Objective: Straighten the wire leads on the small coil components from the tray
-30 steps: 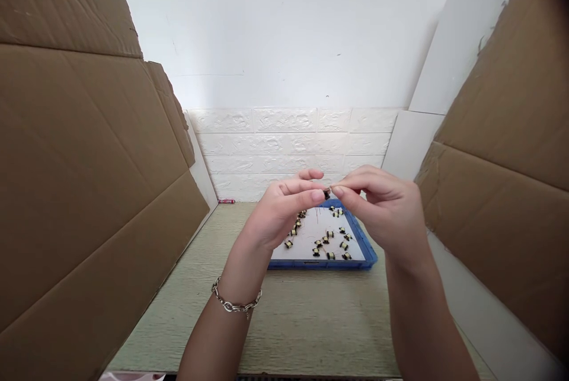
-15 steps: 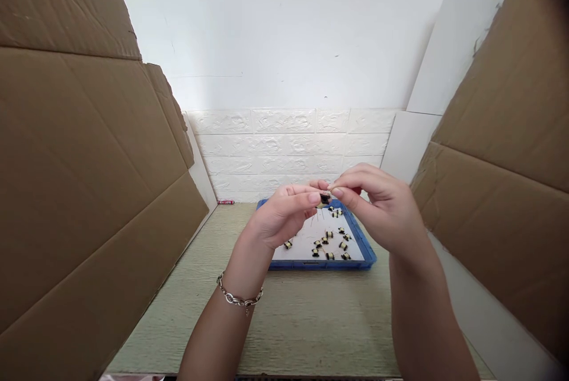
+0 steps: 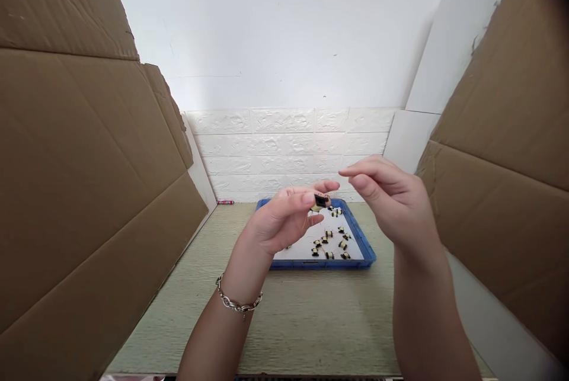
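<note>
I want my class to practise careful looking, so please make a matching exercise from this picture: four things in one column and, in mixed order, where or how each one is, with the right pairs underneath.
Things:
1. Nearest black-and-yellow part
2. Right hand
3. Silver chain bracelet
4. Blue tray

Places and states:
A. Around the left wrist
B. On the table, with several smaller-looking black-and-yellow parts inside
C. Held in the fingers of the left hand
D. Raised, not touching the held part

Right pairs: 1-C, 2-D, 3-A, 4-B
</note>
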Available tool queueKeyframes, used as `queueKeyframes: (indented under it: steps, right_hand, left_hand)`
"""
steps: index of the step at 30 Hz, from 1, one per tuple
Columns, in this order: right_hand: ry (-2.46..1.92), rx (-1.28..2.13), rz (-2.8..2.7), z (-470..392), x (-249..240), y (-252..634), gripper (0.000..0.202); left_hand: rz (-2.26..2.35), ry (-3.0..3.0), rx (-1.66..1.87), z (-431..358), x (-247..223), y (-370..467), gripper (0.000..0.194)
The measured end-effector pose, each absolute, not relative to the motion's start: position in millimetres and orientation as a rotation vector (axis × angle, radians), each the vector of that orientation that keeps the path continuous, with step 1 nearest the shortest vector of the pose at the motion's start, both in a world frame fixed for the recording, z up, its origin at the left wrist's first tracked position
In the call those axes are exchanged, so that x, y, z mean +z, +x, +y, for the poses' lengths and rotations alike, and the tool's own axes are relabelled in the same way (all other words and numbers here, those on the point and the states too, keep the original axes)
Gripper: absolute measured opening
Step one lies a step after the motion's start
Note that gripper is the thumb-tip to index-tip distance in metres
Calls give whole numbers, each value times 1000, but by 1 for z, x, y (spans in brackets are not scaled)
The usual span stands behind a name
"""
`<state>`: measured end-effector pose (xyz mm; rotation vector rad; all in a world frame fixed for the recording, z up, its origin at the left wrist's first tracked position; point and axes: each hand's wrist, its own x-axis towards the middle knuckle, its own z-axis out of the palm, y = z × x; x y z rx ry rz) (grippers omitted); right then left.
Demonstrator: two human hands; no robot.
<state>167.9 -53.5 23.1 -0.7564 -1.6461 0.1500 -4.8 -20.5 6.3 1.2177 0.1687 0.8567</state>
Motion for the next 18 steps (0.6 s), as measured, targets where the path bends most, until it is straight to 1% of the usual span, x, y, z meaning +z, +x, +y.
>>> queueKeyframes:
  steps: [8,15,18]
  right_hand:
    - [-648,486,-1713,-55,24,165,8]
    - [-589,668,-1662,-49,23,162,13]
    - [-565,796,-1619,-43,20,163,13]
  left_hand:
    - [226,1171,838,-22,7,4,21]
    - [187,1078,817,-23,5,7,16]
    - [181,1025,815,-24,5,9,16]
